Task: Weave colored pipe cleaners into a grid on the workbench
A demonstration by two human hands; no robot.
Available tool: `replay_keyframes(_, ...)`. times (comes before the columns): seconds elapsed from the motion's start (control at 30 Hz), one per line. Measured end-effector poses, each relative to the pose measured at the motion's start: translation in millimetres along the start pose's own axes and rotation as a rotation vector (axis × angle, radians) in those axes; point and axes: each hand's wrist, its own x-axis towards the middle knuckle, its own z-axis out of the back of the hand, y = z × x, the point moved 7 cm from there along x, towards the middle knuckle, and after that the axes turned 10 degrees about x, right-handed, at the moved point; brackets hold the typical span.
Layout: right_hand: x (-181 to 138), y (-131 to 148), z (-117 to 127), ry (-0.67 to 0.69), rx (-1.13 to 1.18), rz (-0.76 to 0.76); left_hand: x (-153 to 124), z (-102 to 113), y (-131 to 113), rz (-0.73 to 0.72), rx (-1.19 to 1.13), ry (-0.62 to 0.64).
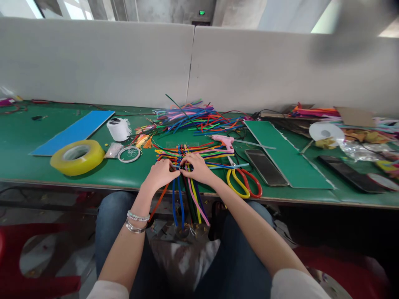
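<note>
A woven mat of coloured pipe cleaners (183, 155) lies at the front edge of the green table (28, 137), with long loose ends (187, 199) hanging over the edge toward my lap. My left hand (160, 172) rests on the mat's near left side with fingers curled and pinching at a strand. My right hand (198, 166) sits beside it, fingertips pressed on the strands where the two hands meet. Exactly which strand each hand grips is hidden by the fingers.
A heap of loose pipe cleaners (196, 116) lies behind the mat. A pink glue gun (224, 142), yellow and red scissors (245, 182), a phone (266, 166) and a green sheet (283, 153) lie right. Yellow tape roll (77, 157), white spool (118, 128), blue sheet (73, 132) lie left.
</note>
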Motion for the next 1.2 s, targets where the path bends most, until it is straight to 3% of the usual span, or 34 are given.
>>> replay_keyframes(0.17,1,-2,-2,0.0,0.022,-0.03,-5,0,1,-0.013,-0.002,0.042)
replay_keyframes(0.43,1,-6,-2,-0.022,0.057,-0.041,-10,10,-9,-0.172,0.09,-0.016)
replay_keyframes(0.67,1,-8,-3,-0.024,0.079,-0.036,-10,4,-7,-0.236,0.054,0.019)
replay_keyframes(1.2,0,-6,-4,0.026,0.031,-0.035,-7,3,-8,-0.193,-0.003,0.08)
